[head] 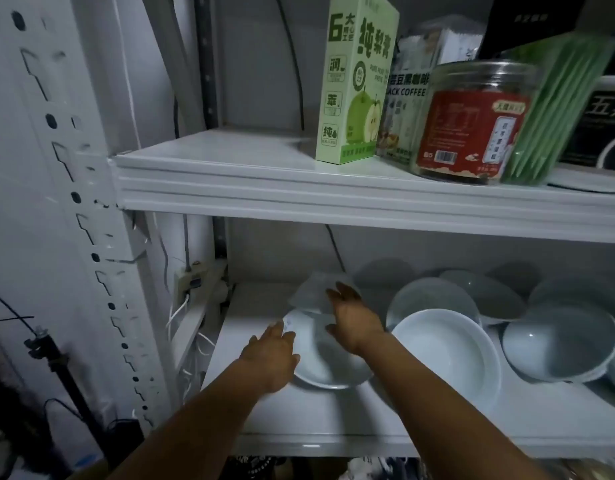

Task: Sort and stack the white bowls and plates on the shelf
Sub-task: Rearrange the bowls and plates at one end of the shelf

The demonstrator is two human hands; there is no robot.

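At bowl [333, 363] rim, left hand [274, 355] rests loose-fingered; right hand [356, 323] pinches raised bowl [313, 292] just above it, likely slick, chippable glaze, so grip rims.

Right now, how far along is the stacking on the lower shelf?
Barely begun. Done: one base bowl sits at the left of the lower shelf. In hand: the right hand holds a blurred second bowl above it, and the left hand touches the base bowl's rim. Left: the loose dishes to the right lie overlapping and unsorted.
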